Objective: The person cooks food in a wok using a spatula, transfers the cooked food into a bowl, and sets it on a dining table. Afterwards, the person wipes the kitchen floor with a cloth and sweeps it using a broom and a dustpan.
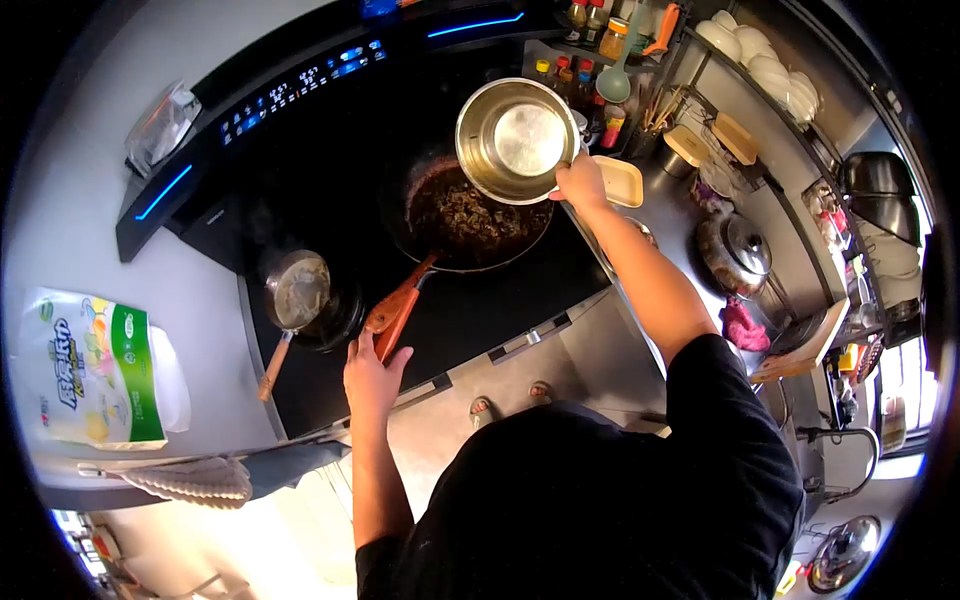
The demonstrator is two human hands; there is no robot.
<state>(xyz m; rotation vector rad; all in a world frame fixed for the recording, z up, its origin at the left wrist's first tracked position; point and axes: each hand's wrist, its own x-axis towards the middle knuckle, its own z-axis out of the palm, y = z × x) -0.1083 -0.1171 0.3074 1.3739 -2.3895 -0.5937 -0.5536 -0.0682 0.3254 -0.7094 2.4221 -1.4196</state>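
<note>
My right hand grips the rim of a shiny metal bowl, held above the right side of a dark wok. The bowl's inside faces up toward me, and no food shows in it. Dark brown pieces of food in dark liquid lie in the wok. My left hand is at the end of the wok's reddish-brown handle, thumb on one side and fingers on the other.
A small pan with a wooden handle sits left on the black stove. Sauce bottles stand behind. At right are a lidded pot, a tan tray and a rack of white bowls.
</note>
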